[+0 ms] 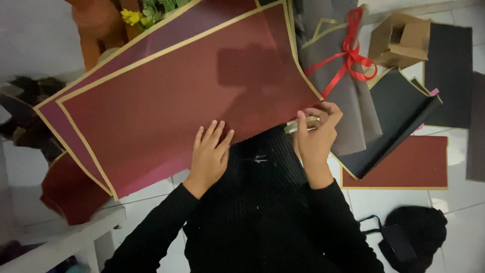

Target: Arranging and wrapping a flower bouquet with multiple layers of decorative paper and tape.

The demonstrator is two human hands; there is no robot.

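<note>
L hand (209,154) lies flat, fingers spread, on the near edge of the dark red gold-edged sheet (177,96) over the lap. R hand (316,134) pinches its near right corner, grip closed on it. Step looks like squaring sheets; next needs corner alignment w/ the purple sheet (60,124) beneath.

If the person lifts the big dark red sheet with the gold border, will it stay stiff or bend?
The dark red gold-edged paper sheet probably bends: it is wide and thin. It looks light, since the flat left hand pins it. The right hand pinches its edge, which may crease.
</note>
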